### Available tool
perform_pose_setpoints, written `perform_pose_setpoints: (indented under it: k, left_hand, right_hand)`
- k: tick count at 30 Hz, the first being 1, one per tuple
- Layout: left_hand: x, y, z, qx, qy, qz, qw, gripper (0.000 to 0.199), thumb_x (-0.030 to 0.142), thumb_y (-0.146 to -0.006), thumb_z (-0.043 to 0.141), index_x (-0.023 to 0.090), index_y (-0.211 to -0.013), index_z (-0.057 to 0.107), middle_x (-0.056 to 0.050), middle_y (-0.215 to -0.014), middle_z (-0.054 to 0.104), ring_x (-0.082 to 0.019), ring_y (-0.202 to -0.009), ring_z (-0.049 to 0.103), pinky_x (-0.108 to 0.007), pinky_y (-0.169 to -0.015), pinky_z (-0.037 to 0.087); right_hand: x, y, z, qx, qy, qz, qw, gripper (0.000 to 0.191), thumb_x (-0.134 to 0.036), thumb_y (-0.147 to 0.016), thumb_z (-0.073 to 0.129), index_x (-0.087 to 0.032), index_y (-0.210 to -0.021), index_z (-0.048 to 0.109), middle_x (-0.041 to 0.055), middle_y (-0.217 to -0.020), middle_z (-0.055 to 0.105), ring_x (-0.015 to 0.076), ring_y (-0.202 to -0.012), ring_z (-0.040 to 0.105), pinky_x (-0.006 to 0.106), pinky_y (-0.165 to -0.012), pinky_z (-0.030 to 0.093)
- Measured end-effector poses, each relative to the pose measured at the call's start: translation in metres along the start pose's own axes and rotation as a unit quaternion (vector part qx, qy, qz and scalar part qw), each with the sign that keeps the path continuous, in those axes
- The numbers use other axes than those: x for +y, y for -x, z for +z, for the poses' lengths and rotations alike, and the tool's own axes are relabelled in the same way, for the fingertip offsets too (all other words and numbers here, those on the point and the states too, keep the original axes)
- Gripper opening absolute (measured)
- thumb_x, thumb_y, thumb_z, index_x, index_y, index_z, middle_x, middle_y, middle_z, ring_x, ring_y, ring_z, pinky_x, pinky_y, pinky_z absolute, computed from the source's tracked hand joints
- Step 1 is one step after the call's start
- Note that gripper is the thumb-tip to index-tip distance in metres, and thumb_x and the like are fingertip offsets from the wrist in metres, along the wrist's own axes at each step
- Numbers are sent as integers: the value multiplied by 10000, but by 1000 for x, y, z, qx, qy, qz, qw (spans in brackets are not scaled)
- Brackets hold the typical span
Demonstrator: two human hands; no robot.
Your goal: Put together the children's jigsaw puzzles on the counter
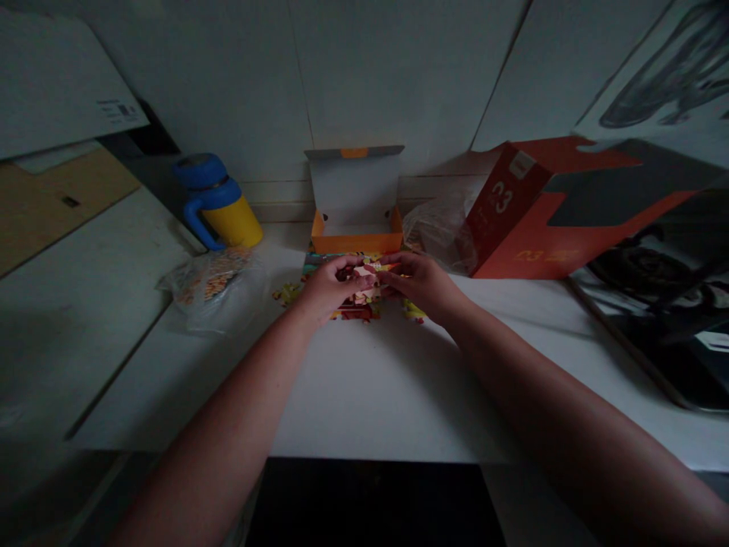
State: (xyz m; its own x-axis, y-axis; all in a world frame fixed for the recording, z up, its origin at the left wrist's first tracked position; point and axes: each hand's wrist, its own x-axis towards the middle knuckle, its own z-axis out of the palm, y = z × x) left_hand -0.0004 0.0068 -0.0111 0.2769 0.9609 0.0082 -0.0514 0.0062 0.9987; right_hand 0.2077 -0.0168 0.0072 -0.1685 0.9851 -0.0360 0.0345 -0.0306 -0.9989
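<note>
Several jigsaw puzzle pieces (364,292), pale pink with red, are between my two hands, just above the partly joined puzzle. My left hand (330,287) grips them, its thumb on top. From the other side, the curled fingers of my right hand (418,279) pinch at the same pieces; which piece each finger touches is hard to make out. Under and around both hands lies the colourful puzzle (320,260), largely covered by them. Loose yellow-green pieces (286,294) lie left of my left hand, and more yellow pieces (414,310) sit below my right hand.
Behind the puzzle stands an orange box (358,243) with its lid up. A clear bag of pieces (213,281) and a blue-and-yellow jug (231,209) are at left. Another clear bag (441,232), a large red box (524,220) and a black stove (654,304) are at right.
</note>
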Motion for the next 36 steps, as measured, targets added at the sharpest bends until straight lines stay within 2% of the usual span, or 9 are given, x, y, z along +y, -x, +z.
perform_pose_setpoints:
  k: [6, 9, 12, 17, 21, 24, 28, 32, 36]
  left_hand:
    - [1, 0, -1, -6, -24, 18, 1000, 583, 373, -665, 961, 193, -1175, 742, -76, -1116, 729, -178, -957, 655, -335, -868, 535]
    - [2, -2, -5, -16, -18, 33, 999, 541, 343, -661, 962, 196, -1137, 751, -57, -1089, 729, -166, -941, 650, -326, -883, 529]
    - [2, -4, -9, 4, 5, 46, 999, 485, 327, -663, 958, 194, -1084, 759, -45, -1084, 727, -155, -945, 653, -319, -909, 529]
    - [2, -8, -13, 46, 64, 34, 996, 458, 308, -647, 960, 187, -1035, 749, -47, -1047, 735, -164, -926, 692, -353, -921, 557]
    - [2, -10, -15, 73, 81, 35, 993, 523, 288, -623, 967, 180, -1081, 741, -56, -1039, 748, -172, -924, 710, -369, -931, 563]
    - [4, -9, -14, 78, 87, 37, 992, 557, 273, -623, 964, 201, -1123, 729, -47, -1055, 750, -180, -944, 715, -368, -917, 572]
    - [8, -7, -11, 79, 93, 34, 992, 537, 245, -628, 958, 194, -1111, 728, -46, -1051, 747, -163, -933, 706, -352, -916, 569]
    - [10, -6, -9, 78, 97, 30, 992, 530, 239, -614, 966, 183, -1084, 728, -27, -994, 741, -150, -918, 703, -350, -944, 560]
    - [10, -6, -8, 82, 90, 29, 992, 524, 249, -615, 966, 187, -1081, 734, -23, -996, 735, -148, -913, 699, -343, -934, 564]
  right_hand:
    - [-3, 0, -2, -7, -72, 41, 997, 268, -244, -827, 836, -215, -1008, 641, 7, -821, 749, 145, -698, 743, 250, -654, 628]
    - [-8, -3, -11, 17, -70, 56, 996, 242, -243, -818, 834, -208, -932, 623, 11, -846, 738, 128, -707, 725, 229, -648, 604]
    - [-18, -5, -29, 60, -36, 42, 997, 236, -281, -827, 827, -210, -925, 624, 10, -855, 720, 106, -667, 674, 210, -596, 555]
    - [-37, 0, -70, 86, 137, 3, 987, 337, -376, -875, 771, -230, -1165, 678, 45, -891, 731, 144, -653, 630, 273, -585, 551]
    - [-43, 4, -89, 32, 323, 46, 945, 260, -401, -883, 747, -231, -1076, 709, 76, -880, 766, 174, -641, 634, 300, -563, 536]
    - [-44, 5, -98, -31, 392, 92, 915, 234, -425, -888, 722, -223, -1004, 715, 75, -870, 779, 189, -667, 662, 308, -585, 543]
    - [-52, 13, -112, -139, 441, 148, 874, 322, -490, -842, 753, -209, -999, 745, 72, -878, 784, 186, -720, 687, 280, -616, 538]
    - [-57, 23, -125, -248, 440, 210, 837, 333, -444, -794, 782, -204, -1025, 772, 72, -893, 796, 190, -730, 700, 275, -620, 530]
    - [-52, 27, -128, -294, 434, 244, 816, 273, -414, -812, 755, -207, -986, 788, 67, -888, 803, 201, -782, 728, 276, -647, 533]
